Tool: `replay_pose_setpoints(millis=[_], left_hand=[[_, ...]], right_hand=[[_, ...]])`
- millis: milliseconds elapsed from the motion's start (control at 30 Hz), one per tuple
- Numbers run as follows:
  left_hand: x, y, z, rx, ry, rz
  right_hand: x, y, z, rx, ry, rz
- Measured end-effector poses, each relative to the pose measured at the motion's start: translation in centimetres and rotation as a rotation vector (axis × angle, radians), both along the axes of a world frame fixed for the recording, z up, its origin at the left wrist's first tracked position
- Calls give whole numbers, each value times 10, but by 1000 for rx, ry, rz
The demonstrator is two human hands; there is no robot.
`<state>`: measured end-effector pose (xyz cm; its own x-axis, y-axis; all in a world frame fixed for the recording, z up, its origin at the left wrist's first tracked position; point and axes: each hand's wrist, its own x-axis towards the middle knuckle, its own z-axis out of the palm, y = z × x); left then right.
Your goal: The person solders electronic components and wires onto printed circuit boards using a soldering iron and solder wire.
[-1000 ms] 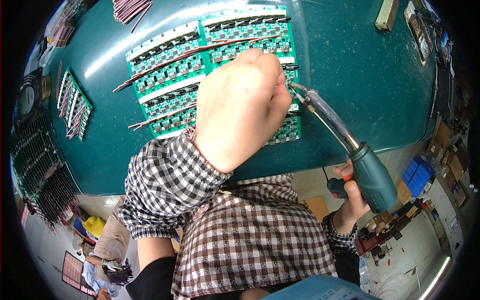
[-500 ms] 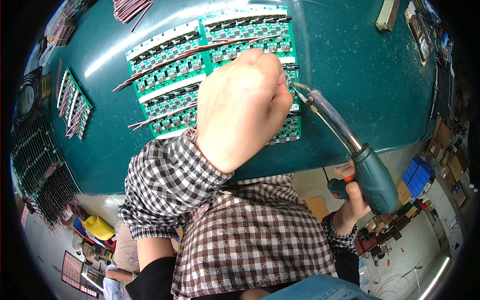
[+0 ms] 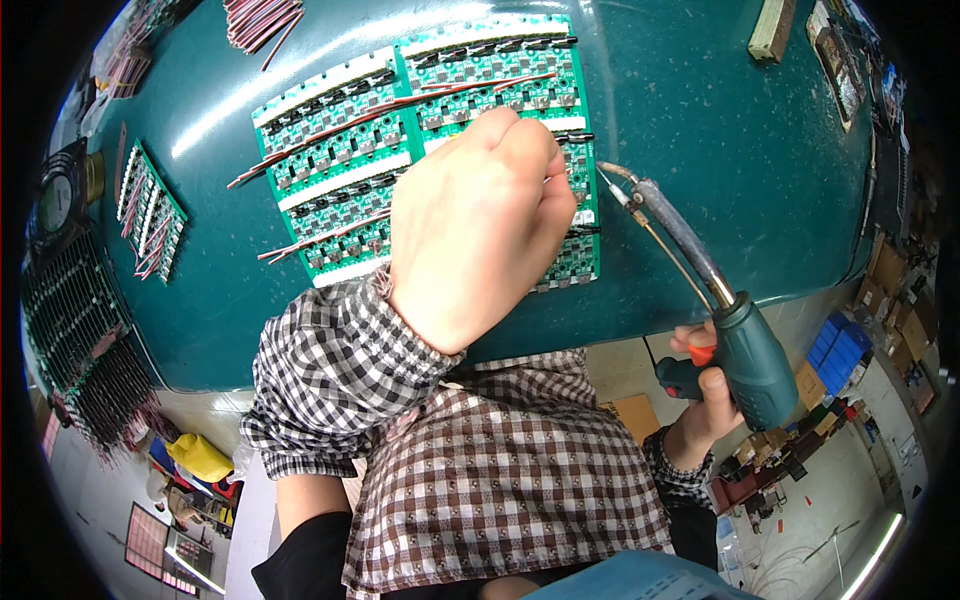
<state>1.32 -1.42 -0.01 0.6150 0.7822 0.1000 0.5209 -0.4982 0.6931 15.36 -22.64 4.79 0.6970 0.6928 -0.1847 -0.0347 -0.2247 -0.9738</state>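
at the left of the frame, one small circuit board [image 3: 150, 212] lies on the green worktop [image 3: 690, 130]; one wire bundle [image 3: 262, 22] sits upper left. the large circuit boards [image 3: 330, 172], in two columns, fill the upper centre. the left hand [image 3: 483, 222], fingers curled closed, blocks their middle; i cannot tell what it pinches. the right hand [image 3: 708, 408] grips one soldering gun [image 3: 755, 365], tip near the boards' right edge. one block [image 3: 773, 30] rests upper right.
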Motion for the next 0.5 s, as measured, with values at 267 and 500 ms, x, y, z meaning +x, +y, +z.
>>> replay_pose_setpoints(millis=[267, 500], left_hand=[[0, -4, -2, 18, -16, 22], [-1, -3, -1, -6, -19, 18]], right_hand=[[6, -11, -9, -43, -69, 94], [6, -9, -8, -108, -139, 138]])
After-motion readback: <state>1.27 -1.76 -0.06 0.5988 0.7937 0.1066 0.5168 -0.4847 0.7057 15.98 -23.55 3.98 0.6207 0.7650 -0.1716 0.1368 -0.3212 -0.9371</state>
